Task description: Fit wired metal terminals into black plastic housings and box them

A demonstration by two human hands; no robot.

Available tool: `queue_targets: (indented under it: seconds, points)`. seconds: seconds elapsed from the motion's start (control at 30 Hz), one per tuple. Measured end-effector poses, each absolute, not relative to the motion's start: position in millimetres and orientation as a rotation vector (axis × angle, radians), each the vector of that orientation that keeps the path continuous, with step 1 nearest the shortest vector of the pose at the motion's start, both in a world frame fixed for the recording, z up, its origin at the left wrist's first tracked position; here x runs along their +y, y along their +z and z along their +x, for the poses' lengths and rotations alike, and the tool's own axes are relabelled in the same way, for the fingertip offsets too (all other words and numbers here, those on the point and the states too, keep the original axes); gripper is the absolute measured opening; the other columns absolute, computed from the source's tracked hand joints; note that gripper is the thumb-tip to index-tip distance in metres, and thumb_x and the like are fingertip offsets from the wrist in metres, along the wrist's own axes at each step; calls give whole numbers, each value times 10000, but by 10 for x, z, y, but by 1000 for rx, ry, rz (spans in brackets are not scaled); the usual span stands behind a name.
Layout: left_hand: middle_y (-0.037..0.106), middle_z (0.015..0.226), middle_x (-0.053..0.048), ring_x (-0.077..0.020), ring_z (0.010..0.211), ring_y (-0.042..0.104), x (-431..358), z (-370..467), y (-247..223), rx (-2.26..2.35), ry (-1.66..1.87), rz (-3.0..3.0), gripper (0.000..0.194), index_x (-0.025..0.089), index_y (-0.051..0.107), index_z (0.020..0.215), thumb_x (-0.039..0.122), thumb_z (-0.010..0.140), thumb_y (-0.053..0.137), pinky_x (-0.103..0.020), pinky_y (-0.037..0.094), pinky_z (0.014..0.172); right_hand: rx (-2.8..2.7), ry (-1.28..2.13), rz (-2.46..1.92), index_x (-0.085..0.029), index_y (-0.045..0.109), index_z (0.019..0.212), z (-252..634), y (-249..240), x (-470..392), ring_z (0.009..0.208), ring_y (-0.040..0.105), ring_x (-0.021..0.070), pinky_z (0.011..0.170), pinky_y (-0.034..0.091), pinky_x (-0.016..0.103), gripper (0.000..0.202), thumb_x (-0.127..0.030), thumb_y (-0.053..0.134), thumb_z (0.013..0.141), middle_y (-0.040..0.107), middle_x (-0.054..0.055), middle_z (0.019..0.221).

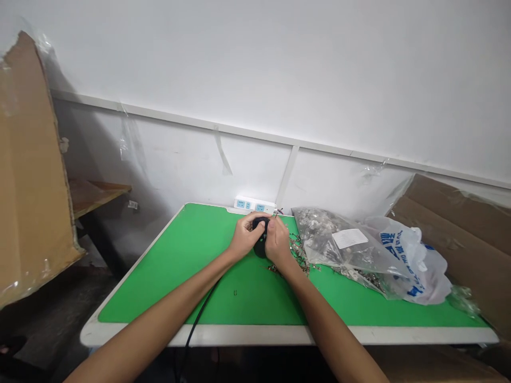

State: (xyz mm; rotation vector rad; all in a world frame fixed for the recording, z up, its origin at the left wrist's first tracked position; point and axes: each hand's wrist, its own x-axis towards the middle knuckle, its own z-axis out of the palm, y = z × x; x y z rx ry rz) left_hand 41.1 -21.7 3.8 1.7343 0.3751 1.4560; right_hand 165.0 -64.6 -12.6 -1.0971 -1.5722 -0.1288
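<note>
Both of my hands meet near the middle of the green mat, closed around a black rounded object point(260, 249) whose exact kind I cannot make out. My left hand point(244, 237) grips its left side, with the thumb on its upper face. From the other side my right hand point(278, 240) holds it, the thumb beside the left one and the fingers bent. Faint light marks show on the object. A pile of small metal pieces point(298, 251) lies beside and partly behind my right hand. One tiny piece point(235, 292) lies alone nearer the front edge.
A white power strip point(255, 204) stands at the table's back edge. Clear plastic bags point(319, 234) and a white bag with blue print point(423, 266) fill the right side. A black cable point(199, 314) crosses the front edge point(279, 335). Cardboard point(32, 159) stands at left.
</note>
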Motion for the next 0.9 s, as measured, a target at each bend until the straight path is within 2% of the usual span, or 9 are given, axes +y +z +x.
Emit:
queue_targets:
  seconds: [0.13, 0.27, 0.37, 0.43, 0.47, 0.57, 0.63, 0.73, 0.9]
  points:
    - [797, 1034, -98, -242, 989, 738, -301, 446, 23, 450, 1533, 1738, 247, 172, 764, 1049, 346, 924, 641, -381, 583, 940, -1566, -83, -1099, -192, 682, 1052, 1589, -121, -685, 915, 623, 267, 846, 526, 434, 539, -449, 214, 1124, 674, 130, 973]
    - [792, 1114, -123, -275, 1044, 733, -204, 326, 133, 337, 1430, 1869, 441, 172, 761, 1140, 541, 942, 625, -402, 575, 953, -1456, 54, -1070, -210, 712, 1061, 1579, -78, -668, 966, 642, 261, 889, 522, 421, 636, -630, 235, 1088, 708, 117, 1001]
    - [773, 837, -75, -223, 735, 703, 1, 122, 312, 365, 1295, 2022, 579, 186, 785, 974, 711, 951, 542, -356, 577, 760, -1254, 443, -1061, -216, 684, 881, 1595, -60, -573, 810, 629, 228, 772, 537, 369, 677, -807, 369, 979, 687, 54, 812]
    - [607, 566, -9, -172, 542, 572, 116, -15, 411, 572, 1548, 1978, 610, 199, 742, 773, 712, 989, 493, -313, 514, 641, -1081, 770, -1002, -226, 615, 770, 1598, -59, -504, 654, 575, 190, 643, 519, 325, 660, -864, 493, 885, 611, 0, 665]
    - [545, 528, 7, -159, 516, 528, 147, -66, 439, 678, 1728, 1905, 607, 204, 711, 727, 689, 1011, 481, -301, 486, 616, -1000, 894, -961, -232, 583, 741, 1595, -60, -477, 596, 543, 173, 596, 504, 310, 643, -865, 550, 850, 573, -21, 620]
    - [614, 645, 3, -141, 557, 540, 114, -84, 414, 760, 1960, 1776, 483, 199, 721, 868, 617, 1026, 537, -285, 471, 613, -840, 1019, -869, -242, 538, 716, 1587, -48, -453, 518, 493, 143, 534, 475, 285, 584, -802, 689, 795, 522, -54, 578]
    - [709, 781, -17, -125, 563, 571, 20, 19, 341, 651, 1791, 1799, 417, 191, 740, 1031, 593, 976, 646, -278, 486, 596, -820, 989, -852, -234, 568, 739, 1595, -20, -480, 522, 502, 138, 525, 465, 275, 554, -756, 754, 759, 546, -54, 594]
    - [787, 888, -55, -127, 575, 635, -131, 232, 267, 509, 1522, 1664, 417, 177, 775, 1038, 565, 884, 774, -281, 536, 583, -892, 932, -829, -214, 666, 852, 1640, 52, -550, 600, 573, 152, 570, 486, 274, 529, -709, 804, 725, 650, -23, 696]
    - [831, 986, -108, -233, 881, 791, -272, 349, 331, 435, 1496, 1428, 419, 165, 823, 985, 532, 789, 873, -386, 661, 852, -1076, 947, -792, -218, 735, 906, 1753, 181, -634, 669, 613, 167, 620, 506, 276, 515, -631, 898, 645, 713, -1, 777]
